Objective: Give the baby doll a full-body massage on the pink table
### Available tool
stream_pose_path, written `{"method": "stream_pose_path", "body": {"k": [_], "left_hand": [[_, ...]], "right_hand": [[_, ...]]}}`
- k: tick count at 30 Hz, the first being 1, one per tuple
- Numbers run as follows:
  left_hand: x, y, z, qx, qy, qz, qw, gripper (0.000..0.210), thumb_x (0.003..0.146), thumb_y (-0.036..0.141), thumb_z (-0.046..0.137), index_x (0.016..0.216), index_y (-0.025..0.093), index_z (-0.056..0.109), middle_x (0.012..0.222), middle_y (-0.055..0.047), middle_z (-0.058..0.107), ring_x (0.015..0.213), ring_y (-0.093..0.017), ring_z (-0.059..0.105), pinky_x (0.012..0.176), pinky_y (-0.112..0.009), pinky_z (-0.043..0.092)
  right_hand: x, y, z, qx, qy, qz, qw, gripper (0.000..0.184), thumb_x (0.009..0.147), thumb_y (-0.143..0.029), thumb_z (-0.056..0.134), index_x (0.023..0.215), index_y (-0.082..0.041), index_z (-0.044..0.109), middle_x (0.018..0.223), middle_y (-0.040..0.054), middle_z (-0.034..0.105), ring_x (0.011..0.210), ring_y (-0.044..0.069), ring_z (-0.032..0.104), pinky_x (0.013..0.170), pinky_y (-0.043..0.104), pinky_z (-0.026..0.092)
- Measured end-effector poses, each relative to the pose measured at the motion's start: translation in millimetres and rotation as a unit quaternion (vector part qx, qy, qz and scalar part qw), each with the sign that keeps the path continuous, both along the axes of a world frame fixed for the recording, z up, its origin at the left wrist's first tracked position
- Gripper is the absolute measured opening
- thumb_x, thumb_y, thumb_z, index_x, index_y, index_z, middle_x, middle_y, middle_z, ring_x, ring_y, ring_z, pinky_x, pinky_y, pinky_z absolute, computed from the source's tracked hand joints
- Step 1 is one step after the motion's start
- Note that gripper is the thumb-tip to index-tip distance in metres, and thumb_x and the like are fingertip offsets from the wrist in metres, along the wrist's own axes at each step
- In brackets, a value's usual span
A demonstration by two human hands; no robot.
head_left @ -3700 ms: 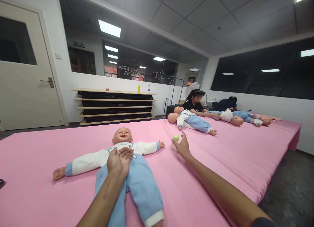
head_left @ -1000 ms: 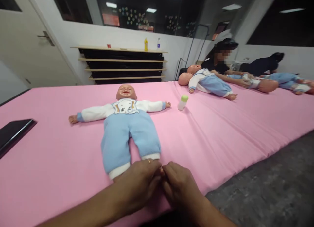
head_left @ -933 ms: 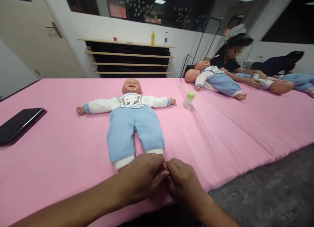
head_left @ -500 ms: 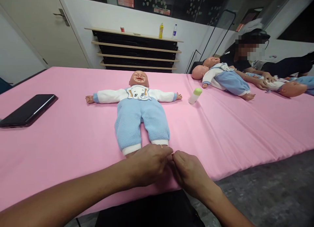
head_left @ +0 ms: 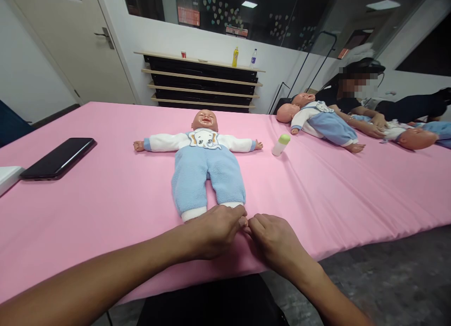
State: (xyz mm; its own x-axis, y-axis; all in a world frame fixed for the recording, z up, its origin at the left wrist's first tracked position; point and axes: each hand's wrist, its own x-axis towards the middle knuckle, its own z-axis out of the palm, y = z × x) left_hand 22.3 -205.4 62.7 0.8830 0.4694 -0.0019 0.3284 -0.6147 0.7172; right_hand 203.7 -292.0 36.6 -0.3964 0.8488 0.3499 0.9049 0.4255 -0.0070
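A baby doll [head_left: 207, 168] lies on its back on the pink-covered table, arms spread wide, in a white top with an elephant face and fleecy light blue trousers. At the end of the leg on the right of view, my left hand [head_left: 216, 229] is closed around the doll's foot [head_left: 243, 221]. Pinched fingers of my right hand [head_left: 275, 241] meet the same foot's toes from the right. Most of that foot is hidden by my fingers, and my left wrist covers the other foot. A small bottle with a green cap [head_left: 281, 145] stands beyond the doll's hand.
A black tablet [head_left: 58, 159] lies on the pink cover [head_left: 116, 194] at left, beside a white object [head_left: 9, 178]. Two more dolls [head_left: 324, 121] lie at far right, where another person's hands [head_left: 377, 125] rest on one. Shelves [head_left: 200, 81] with bottles stand behind.
The view has tilted up slightly and shifted left. My fingers have shifted a little at the doll's foot, and more of its toes shows between my hands.
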Motion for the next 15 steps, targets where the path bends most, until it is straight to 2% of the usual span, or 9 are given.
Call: {"method": "stream_pose_path", "body": {"k": [3, 7, 10, 15], "left_hand": [[0, 0, -2.3, -0.004, -0.005, 0.004, 1.0, 0.025, 0.097, 0.029, 0.031, 0.098, 0.019, 0.053, 0.088, -0.005, 0.064, 0.077, -0.016, 0.057, 0.07, -0.028, 0.041], [1, 0, -7.3, -0.008, -0.018, 0.001, 1.0, 0.025, 0.097, 0.031, 0.031, 0.091, 0.018, 0.052, 0.082, -0.004, 0.063, 0.071, -0.014, 0.055, 0.067, -0.027, 0.041], [2, 1, -10.9, -0.011, -0.023, 0.005, 1.0, 0.028, 0.098, 0.032, 0.03, 0.087, 0.018, 0.052, 0.08, -0.004, 0.062, 0.069, -0.014, 0.054, 0.066, -0.027, 0.041], [-1, 1, -10.1, -0.013, -0.004, 0.009, 1.0, 0.027, 0.097, 0.035, 0.033, 0.091, 0.019, 0.054, 0.085, -0.004, 0.063, 0.074, -0.015, 0.056, 0.069, -0.028, 0.041]], "right_hand": [[1, 0, 2.5, -0.026, -0.005, -0.013, 1.0, 0.028, 0.1, -0.024, 0.036, 0.079, -0.016, 0.053, 0.068, 0.0018, 0.053, 0.06, 0.013, 0.045, 0.058, 0.029, 0.028], [-2, 2, -3.7, 0.007, 0.002, -0.044, 0.999, 0.033, 0.099, -0.038, 0.04, 0.078, -0.016, 0.051, 0.067, 0.0025, 0.053, 0.06, 0.014, 0.047, 0.057, 0.028, 0.028], [-3, 3, -7.7, 0.03, -0.004, -0.026, 0.999, 0.031, 0.1, -0.028, 0.038, 0.074, -0.016, 0.05, 0.063, 0.0014, 0.051, 0.057, 0.014, 0.046, 0.056, 0.028, 0.026], [-1, -1, -4.6, -0.005, -0.028, -0.009, 1.0, 0.025, 0.099, -0.02, 0.037, 0.079, -0.017, 0.052, 0.067, 0.0016, 0.054, 0.057, 0.015, 0.047, 0.056, 0.03, 0.027]]}}
